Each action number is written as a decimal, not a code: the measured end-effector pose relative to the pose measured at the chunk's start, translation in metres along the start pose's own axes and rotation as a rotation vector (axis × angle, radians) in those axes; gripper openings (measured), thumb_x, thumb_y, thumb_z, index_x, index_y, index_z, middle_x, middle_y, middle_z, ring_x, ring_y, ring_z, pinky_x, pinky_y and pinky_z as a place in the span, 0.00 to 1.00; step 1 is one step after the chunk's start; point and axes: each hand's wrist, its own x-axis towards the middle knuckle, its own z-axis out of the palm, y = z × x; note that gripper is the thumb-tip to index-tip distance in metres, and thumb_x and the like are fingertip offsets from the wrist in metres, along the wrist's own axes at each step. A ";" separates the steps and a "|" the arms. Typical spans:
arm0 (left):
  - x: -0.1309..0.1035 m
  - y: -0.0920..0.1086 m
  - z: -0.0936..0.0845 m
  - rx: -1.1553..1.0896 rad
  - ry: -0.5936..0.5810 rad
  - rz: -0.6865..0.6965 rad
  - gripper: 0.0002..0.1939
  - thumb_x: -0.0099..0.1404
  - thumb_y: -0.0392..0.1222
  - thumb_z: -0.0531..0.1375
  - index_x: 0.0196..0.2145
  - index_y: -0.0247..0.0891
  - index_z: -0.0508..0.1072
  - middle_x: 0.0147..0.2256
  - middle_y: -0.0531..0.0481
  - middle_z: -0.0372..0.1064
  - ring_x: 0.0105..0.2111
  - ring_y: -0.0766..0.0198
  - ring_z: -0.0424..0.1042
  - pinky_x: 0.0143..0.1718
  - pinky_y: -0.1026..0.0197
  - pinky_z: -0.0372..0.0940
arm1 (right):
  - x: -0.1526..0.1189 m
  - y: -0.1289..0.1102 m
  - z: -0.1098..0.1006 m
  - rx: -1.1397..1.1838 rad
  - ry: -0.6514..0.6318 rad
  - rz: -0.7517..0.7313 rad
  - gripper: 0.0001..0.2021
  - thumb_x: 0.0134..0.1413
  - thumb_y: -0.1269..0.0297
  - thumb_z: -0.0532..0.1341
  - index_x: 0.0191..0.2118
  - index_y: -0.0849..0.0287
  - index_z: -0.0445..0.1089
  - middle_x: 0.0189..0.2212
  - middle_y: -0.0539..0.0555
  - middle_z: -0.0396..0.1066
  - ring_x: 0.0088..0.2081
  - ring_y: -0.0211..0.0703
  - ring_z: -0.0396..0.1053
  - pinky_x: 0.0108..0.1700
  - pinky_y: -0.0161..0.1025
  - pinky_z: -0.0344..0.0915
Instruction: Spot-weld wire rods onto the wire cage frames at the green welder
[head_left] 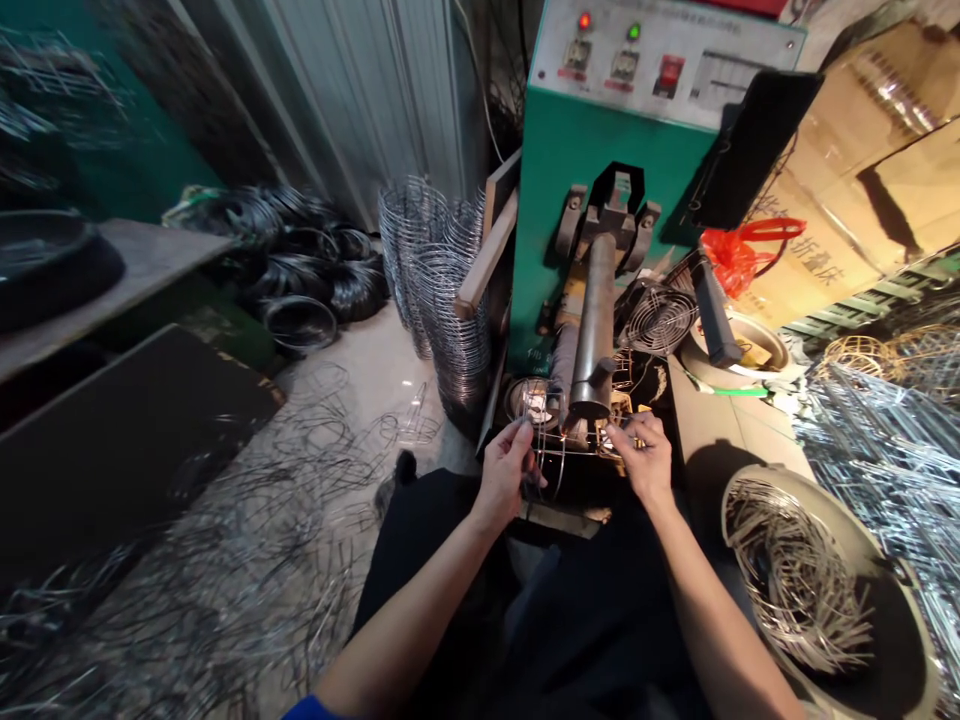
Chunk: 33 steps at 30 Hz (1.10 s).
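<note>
Both hands pinch a thin wire frame (561, 478) with curved and straight wires, at the lower end of a green spot welding machine (551, 150). My left hand (506, 478) closes on the frame's left side, thumb and fingers together. On the other side my right hand (643, 455) grips it near its right end, just below the thick metal cylinder (596, 320) of the machine. Small orange glints show where the wire meets the machine's lower parts. The exact contact is too small to make out.
Tall stacks of wire rings (450, 300) stand left of the machine. Dark wire coils (300, 325) and loose wire scraps (300, 480) lie on the floor. To the right are a basin (911, 610) with cut wire pieces (795, 570) and a pile of wire rods (877, 470).
</note>
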 end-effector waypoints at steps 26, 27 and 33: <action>-0.048 -0.034 -0.054 1.415 -0.355 0.491 0.15 0.70 0.38 0.53 0.48 0.35 0.77 0.42 0.40 0.77 0.40 0.57 0.76 0.45 0.57 0.68 | -0.115 -0.025 -0.017 -0.017 -0.555 0.161 0.18 0.68 0.56 0.51 0.52 0.59 0.71 0.39 0.56 0.77 0.34 0.42 0.75 0.41 0.38 0.70; -0.051 -0.036 -0.057 1.425 -0.338 0.504 0.15 0.71 0.38 0.54 0.48 0.35 0.77 0.41 0.41 0.77 0.40 0.57 0.76 0.45 0.57 0.68 | -0.123 -0.020 -0.021 -0.036 -0.496 0.161 0.18 0.68 0.56 0.51 0.50 0.59 0.73 0.38 0.56 0.77 0.35 0.43 0.76 0.43 0.40 0.71; -0.048 -0.030 -0.059 1.498 -0.325 0.552 0.11 0.70 0.39 0.55 0.43 0.37 0.78 0.38 0.44 0.77 0.36 0.60 0.75 0.41 0.60 0.66 | -0.126 -0.011 -0.019 -0.210 -0.482 0.026 0.17 0.68 0.60 0.52 0.51 0.58 0.75 0.47 0.59 0.77 0.48 0.48 0.75 0.51 0.41 0.69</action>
